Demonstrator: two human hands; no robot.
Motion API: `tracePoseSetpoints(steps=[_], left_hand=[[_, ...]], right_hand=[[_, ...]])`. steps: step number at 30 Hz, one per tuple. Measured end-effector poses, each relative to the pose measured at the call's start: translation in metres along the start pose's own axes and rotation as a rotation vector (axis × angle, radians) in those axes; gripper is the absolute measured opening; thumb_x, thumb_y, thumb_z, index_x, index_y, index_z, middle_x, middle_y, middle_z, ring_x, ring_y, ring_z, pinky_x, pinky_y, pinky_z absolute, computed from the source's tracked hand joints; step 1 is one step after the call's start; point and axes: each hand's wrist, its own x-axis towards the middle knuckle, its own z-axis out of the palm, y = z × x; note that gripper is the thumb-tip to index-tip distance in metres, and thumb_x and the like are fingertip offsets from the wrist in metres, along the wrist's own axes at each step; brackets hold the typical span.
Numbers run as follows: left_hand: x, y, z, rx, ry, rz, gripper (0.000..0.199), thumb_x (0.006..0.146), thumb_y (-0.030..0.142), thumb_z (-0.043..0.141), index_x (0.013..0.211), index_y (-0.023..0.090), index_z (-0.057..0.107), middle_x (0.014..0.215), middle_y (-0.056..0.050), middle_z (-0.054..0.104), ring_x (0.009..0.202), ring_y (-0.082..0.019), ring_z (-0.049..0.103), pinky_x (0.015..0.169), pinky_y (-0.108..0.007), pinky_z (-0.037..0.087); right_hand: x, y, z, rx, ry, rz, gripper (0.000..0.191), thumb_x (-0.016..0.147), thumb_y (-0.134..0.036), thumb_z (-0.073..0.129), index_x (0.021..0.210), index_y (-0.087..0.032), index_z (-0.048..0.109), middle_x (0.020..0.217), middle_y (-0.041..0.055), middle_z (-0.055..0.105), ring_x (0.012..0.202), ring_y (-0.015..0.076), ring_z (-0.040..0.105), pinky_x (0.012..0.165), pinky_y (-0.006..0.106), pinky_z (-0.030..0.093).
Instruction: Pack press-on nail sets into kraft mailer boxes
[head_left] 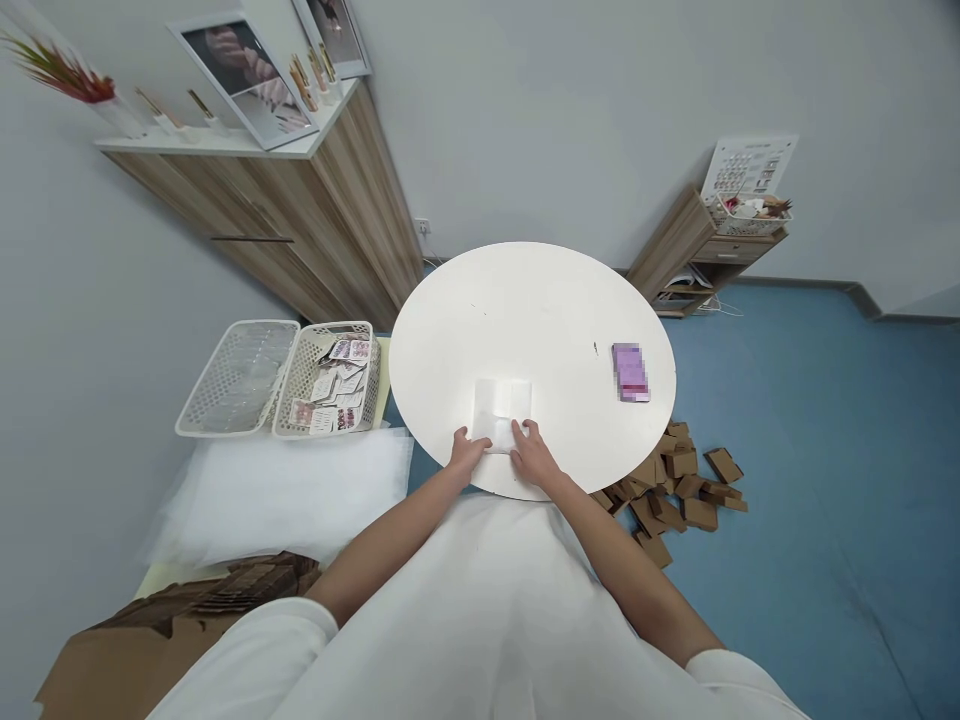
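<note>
A thin white wrapping sheet [501, 403], partly folded, lies near the front edge of the round white table [525, 310]. At its lower left corner my left hand [468, 453] holds the edge, thumb laid over the sheet. My right hand [534, 457] grips the lower right side with bent fingers and thumb on the white material. Whether anything lies inside the fold cannot be made out. Off to the right on the tabletop is a purple box or pack [631, 372], blurred out, with a tiny dark object [595, 349] beside it.
Left of the table stand an open white basket [282, 405] of small printed packets, a stack of white sheets [300, 490] and flattened cardboard [150, 640]. Small brown boxes [682, 485] are piled on the floor at right. A wooden cabinet [352, 200] and a small shelf [675, 250] line the wall.
</note>
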Motion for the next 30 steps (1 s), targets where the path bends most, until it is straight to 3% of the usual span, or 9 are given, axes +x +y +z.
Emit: tracePoseSetpoints(steps=[3, 6, 12, 16, 20, 24, 27, 30], left_hand=[[0.001, 0.007, -0.012, 0.006, -0.114, 0.050, 0.029, 0.071, 0.032, 0.050, 0.096, 0.016, 0.052, 0.089, -0.008, 0.060, 0.070, -0.016, 0.057, 0.053, -0.025, 0.042], [0.003, 0.017, -0.012, 0.030, -0.119, 0.139, 0.012, 0.067, 0.025, 0.053, 0.076, 0.017, 0.055, 0.075, -0.003, 0.059, 0.066, -0.013, 0.055, 0.056, -0.023, 0.041], [0.000, 0.032, 0.020, 0.315, -0.102, 0.425, 0.004, 0.068, 0.018, 0.052, 0.070, 0.018, 0.055, 0.067, -0.001, 0.057, 0.064, -0.014, 0.053, 0.061, -0.026, 0.042], [-0.012, 0.025, 0.030, 0.471, -0.106, 0.577, 0.016, 0.070, 0.021, 0.052, 0.085, 0.017, 0.057, 0.077, -0.005, 0.057, 0.075, -0.018, 0.054, 0.068, -0.031, 0.044], [-0.024, 0.010, 0.021, 0.491, -0.179, 0.742, 0.034, 0.072, 0.021, 0.050, 0.106, 0.018, 0.053, 0.094, -0.007, 0.056, 0.089, -0.020, 0.053, 0.079, -0.033, 0.044], [-0.021, 0.007, 0.009, 0.477, -0.082, 0.730, 0.030, 0.082, 0.020, 0.037, 0.108, 0.019, 0.052, 0.105, -0.007, 0.055, 0.099, -0.019, 0.052, 0.088, -0.034, 0.042], [-0.013, 0.012, 0.009, 0.616, -0.019, 0.764, 0.030, 0.081, 0.025, 0.044, 0.110, 0.020, 0.052, 0.117, -0.009, 0.050, 0.111, -0.023, 0.044, 0.092, -0.039, 0.038], [-0.009, 0.017, 0.014, 0.731, -0.001, 0.783, 0.036, 0.078, 0.025, 0.050, 0.114, 0.023, 0.049, 0.125, -0.008, 0.045, 0.118, -0.026, 0.038, 0.095, -0.042, 0.034]], right_hand=[[-0.001, 0.001, -0.002, 0.013, -0.003, 0.002, 0.060, 0.078, -0.021, 0.043, 0.134, -0.020, 0.021, 0.127, 0.0127, 0.025, 0.111, 0.0233, 0.039, 0.084, 0.032, 0.041], [0.002, 0.001, -0.005, 0.017, -0.006, 0.012, 0.059, 0.076, -0.021, 0.047, 0.132, -0.021, 0.027, 0.118, 0.0123, 0.034, 0.104, 0.0232, 0.042, 0.079, 0.032, 0.041], [0.013, 0.004, -0.008, 0.201, -0.038, 0.062, 0.050, 0.071, -0.018, 0.050, 0.120, -0.019, 0.043, 0.098, 0.0067, 0.049, 0.084, 0.0168, 0.050, 0.074, 0.028, 0.041], [0.020, 0.004, -0.010, 0.450, 0.032, 0.202, 0.033, 0.077, -0.025, 0.041, 0.108, -0.021, 0.051, 0.084, 0.0016, 0.056, 0.077, 0.0141, 0.053, 0.070, 0.025, 0.040], [0.029, 0.001, -0.004, 0.420, 0.103, 0.337, 0.026, 0.078, -0.028, 0.043, 0.103, -0.021, 0.047, 0.068, -0.0019, 0.055, 0.068, 0.0145, 0.054, 0.063, 0.025, 0.038], [0.032, 0.001, 0.003, 0.343, 0.111, 0.308, 0.022, 0.078, -0.025, 0.044, 0.100, -0.021, 0.043, 0.066, -0.0029, 0.053, 0.065, 0.0146, 0.053, 0.060, 0.025, 0.037], [0.027, 0.003, 0.003, 0.281, 0.099, 0.257, 0.018, 0.081, -0.024, 0.040, 0.098, -0.021, 0.043, 0.073, -0.0012, 0.055, 0.067, 0.0142, 0.053, 0.060, 0.025, 0.039], [0.018, 0.004, -0.002, 0.118, 0.080, 0.126, 0.019, 0.081, -0.018, 0.038, 0.099, -0.020, 0.046, 0.093, 0.0052, 0.057, 0.077, 0.0162, 0.054, 0.065, 0.028, 0.041]])
